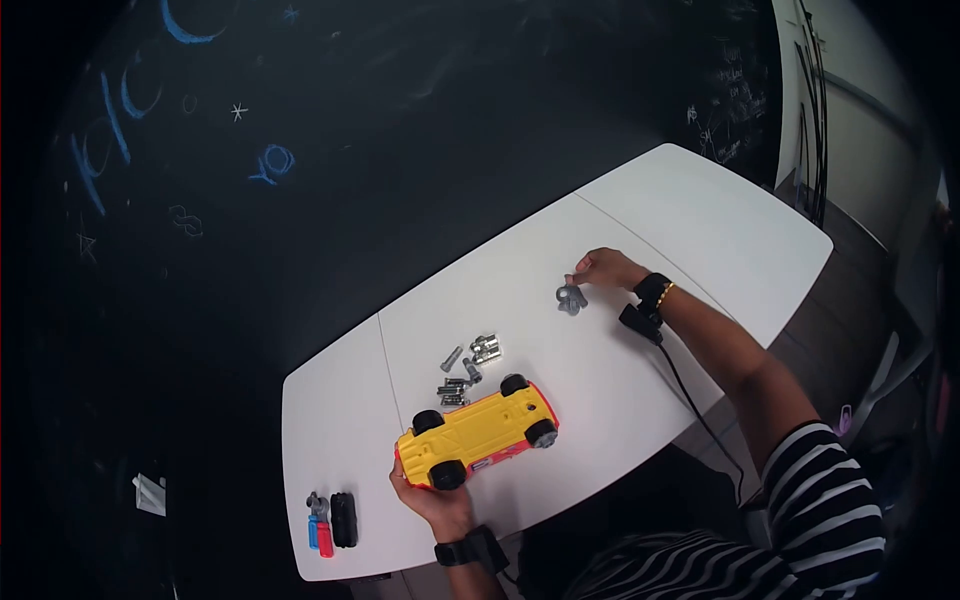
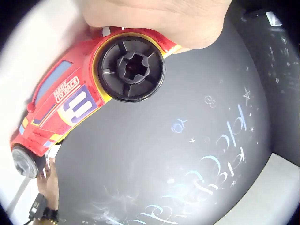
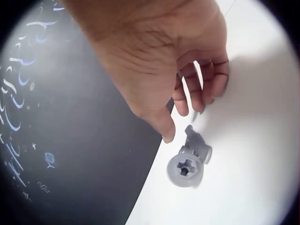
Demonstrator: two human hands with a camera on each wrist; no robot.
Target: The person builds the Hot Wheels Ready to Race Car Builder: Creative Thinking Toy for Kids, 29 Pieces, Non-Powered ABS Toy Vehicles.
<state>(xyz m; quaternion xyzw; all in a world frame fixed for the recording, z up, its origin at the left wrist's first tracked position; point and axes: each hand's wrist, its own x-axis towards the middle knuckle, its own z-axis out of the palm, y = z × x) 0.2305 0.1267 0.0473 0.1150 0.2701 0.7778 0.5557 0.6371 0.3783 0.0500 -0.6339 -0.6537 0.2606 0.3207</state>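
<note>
In my left hand (image 1: 437,508) I hold a toy race car (image 1: 475,437) by one end, turned over so its yellow underside faces up. The left wrist view shows its red side with stickers and a black wheel (image 2: 131,68) with a star-shaped hollow at its hub. A grey piece covers the hub of the other wheel (image 2: 25,161) on that side. My right hand (image 1: 612,268) reaches to a small pile of grey plastic parts (image 1: 571,300). Its thumb and bent fingers stand apart just above them; one part (image 3: 185,169) has a star-shaped socket.
Beyond the car lie loose grey bolts (image 1: 452,358) and shiny silver cylinders (image 1: 486,348). At the table's left end are a black case (image 1: 343,519) and tools with blue and red handles (image 1: 325,541). A chalkboard (image 1: 400,150) stands behind the white table (image 1: 700,230). A cable (image 1: 690,400) trails from my right wrist.
</note>
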